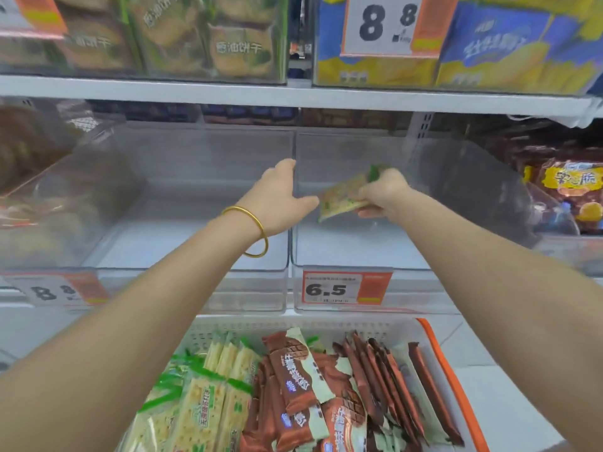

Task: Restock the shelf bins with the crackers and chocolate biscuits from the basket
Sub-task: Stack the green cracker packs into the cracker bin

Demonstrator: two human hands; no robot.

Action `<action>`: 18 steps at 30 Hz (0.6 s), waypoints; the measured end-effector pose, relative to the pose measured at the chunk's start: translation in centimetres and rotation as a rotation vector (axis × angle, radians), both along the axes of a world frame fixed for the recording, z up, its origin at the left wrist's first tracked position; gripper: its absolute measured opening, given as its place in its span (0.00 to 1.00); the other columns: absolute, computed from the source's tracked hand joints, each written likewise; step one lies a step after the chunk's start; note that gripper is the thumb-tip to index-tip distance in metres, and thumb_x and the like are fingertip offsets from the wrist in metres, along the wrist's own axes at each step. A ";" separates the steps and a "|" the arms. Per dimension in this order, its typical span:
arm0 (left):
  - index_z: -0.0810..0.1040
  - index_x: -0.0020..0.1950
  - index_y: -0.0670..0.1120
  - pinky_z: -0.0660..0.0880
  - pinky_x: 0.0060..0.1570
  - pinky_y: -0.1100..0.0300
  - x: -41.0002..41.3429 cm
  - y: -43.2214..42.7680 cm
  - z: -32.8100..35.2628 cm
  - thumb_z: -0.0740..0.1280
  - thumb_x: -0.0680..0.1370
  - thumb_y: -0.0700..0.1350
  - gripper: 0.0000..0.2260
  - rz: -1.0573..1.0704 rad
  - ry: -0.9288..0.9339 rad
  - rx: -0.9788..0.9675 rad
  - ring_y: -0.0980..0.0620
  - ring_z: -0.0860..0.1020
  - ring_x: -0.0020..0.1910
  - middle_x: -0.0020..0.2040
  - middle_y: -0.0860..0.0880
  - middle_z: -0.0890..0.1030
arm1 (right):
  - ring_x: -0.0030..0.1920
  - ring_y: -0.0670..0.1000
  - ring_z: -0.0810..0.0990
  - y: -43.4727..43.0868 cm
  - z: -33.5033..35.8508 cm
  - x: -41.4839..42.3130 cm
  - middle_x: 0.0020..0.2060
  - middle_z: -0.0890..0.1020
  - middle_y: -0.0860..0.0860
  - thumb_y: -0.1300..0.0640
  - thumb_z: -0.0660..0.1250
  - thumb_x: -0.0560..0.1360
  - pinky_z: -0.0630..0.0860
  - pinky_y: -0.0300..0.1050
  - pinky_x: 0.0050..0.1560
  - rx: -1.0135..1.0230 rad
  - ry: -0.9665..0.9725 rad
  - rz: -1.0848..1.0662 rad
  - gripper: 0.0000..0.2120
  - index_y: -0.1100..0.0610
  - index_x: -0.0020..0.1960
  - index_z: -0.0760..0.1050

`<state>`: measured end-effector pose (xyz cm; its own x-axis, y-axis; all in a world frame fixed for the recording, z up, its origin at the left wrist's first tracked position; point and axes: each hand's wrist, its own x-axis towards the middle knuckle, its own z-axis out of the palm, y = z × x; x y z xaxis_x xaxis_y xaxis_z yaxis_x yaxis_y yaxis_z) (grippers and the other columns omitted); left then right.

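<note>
The right hand (381,195) pinches a cracker pack (342,199) over the middle of the right bin (375,252), its long side slanting down toward the left hand (280,197), which holds the wall (295,143) between the two bins.

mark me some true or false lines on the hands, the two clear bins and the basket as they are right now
The right hand grips a cracker pack. True.
The left hand holds a chocolate biscuit. False: it holds no pack and touches the wall between the two clear bins.
The price tag on the right bin reads 6.5. True.
The basket holds only chocolate biscuits. False: cracker packs lie on its left, chocolate biscuits on its right.
The left bin is packed full. False: its floor is bare.
</note>
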<state>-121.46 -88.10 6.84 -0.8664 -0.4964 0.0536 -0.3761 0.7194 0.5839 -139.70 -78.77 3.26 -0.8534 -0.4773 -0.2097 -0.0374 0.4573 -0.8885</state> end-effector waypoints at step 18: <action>0.51 0.77 0.46 0.63 0.34 0.71 0.0 -0.1 -0.3 0.60 0.78 0.38 0.29 -0.037 0.062 0.189 0.56 0.63 0.50 0.74 0.46 0.61 | 0.51 0.58 0.81 -5.5 -5.8 -5.7 0.49 0.78 0.56 0.52 0.72 0.73 0.79 0.50 0.50 0.393 0.222 -0.105 0.21 0.62 0.59 0.72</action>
